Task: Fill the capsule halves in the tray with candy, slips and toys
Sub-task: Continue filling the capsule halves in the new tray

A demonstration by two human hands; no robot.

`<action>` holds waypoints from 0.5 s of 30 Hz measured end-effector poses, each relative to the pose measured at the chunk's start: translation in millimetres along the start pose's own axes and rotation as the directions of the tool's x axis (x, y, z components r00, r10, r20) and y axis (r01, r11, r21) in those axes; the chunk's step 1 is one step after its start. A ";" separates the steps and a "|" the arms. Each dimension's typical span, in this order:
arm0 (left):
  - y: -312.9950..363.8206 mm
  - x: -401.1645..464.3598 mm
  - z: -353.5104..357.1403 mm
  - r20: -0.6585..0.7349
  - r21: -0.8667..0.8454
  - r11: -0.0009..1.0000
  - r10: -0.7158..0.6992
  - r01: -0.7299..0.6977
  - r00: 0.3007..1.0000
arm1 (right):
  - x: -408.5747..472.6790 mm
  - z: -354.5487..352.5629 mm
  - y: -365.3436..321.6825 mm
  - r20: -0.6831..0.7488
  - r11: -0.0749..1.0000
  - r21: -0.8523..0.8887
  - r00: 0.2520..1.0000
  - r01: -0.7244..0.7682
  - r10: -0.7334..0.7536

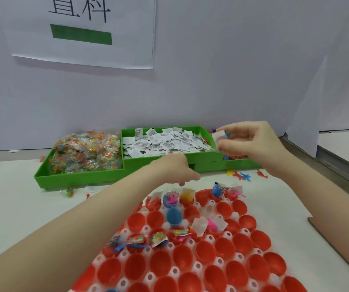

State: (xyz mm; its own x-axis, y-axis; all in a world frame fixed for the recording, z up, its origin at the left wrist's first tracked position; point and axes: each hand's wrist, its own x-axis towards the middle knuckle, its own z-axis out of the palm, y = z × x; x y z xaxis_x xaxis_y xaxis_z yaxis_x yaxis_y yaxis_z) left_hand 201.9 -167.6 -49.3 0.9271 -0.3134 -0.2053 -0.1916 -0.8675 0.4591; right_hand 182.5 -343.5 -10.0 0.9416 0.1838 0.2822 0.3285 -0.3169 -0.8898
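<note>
The right hand [251, 142] is pinching a white paper slip [219, 137] beside a small blue toy [226, 134], over the green plastic bin [127, 165]. The left hand [175, 169] is hovering with fingers curled downward above the white tray [228, 234] of red capsule halves [224, 208]; whether it is holding anything cannot be determined.

Right hand [251, 142] up over the green bin [81, 175], pinching a white slip [219, 137] and a small toy; left hand [175, 169] hovers, fingers curled, above the tray [190, 245] of red capsule halves [225, 247].
</note>
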 end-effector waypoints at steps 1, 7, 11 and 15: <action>3.2 6.5 2.5 0.048 0.018 1.000 -0.013 0.013 0.999 | -7.1 -6.3 -2.7 -0.050 0.998 0.070 0.999 0.003 0.001; 11.2 26.1 11.4 0.246 0.161 0.981 -0.143 0.105 0.959 | -45.1 -38.8 -16.8 -0.220 0.944 0.324 0.975 0.068 0.005; 15.4 33.3 16.1 0.295 0.232 0.964 -0.199 0.132 0.934 | -57.4 -51.1 -19.6 -0.231 0.931 0.361 0.972 0.043 0.045; 20.2 37.9 17.3 0.329 0.175 0.973 -0.204 0.153 0.922 | -63.0 -52.5 -18.6 -0.241 0.938 0.344 0.970 0.047 0.040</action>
State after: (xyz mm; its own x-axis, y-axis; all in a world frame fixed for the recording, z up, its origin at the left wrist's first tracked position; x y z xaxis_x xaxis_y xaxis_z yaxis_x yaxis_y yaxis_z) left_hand 227.6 -203.7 -62.7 0.7878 -0.2394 -0.5675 -0.1013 -0.9592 0.2640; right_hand 120.9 -398.0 7.7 0.9439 -0.0591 0.3248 0.3270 0.0317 -0.9445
